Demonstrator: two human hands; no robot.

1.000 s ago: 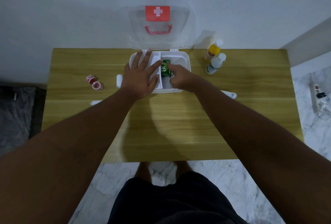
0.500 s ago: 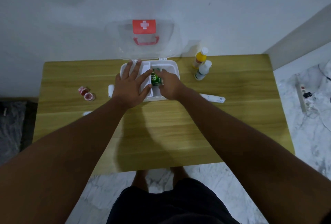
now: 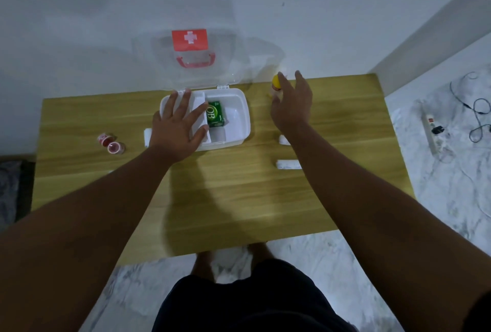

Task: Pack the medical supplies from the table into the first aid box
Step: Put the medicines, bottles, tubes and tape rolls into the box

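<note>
The white first aid box [image 3: 240, 116] stands open at the back of the wooden table [image 3: 225, 188], its clear lid [image 3: 194, 60] with a red cross leaning on the wall. A green carton [image 3: 214, 114] lies inside the box. My left hand [image 3: 178, 124] rests flat, fingers spread, on the box's left side. My right hand [image 3: 292, 104] hovers open to the right of the box, just in front of a yellow-capped bottle [image 3: 276, 84], and holds nothing. A second bottle [image 3: 284, 140] is mostly hidden under my right wrist.
Two small red-and-white tape rolls [image 3: 110, 143] lie at the table's left. A white roll [image 3: 147, 137] sits beside the box, and a white flat stick [image 3: 288, 164] lies right of centre. A power strip with cables [image 3: 435, 129] lies on the marble floor at the right.
My right hand has let go of the green carton inside the box and swung right toward the yellow-capped bottle. My left hand has stayed on the box.
</note>
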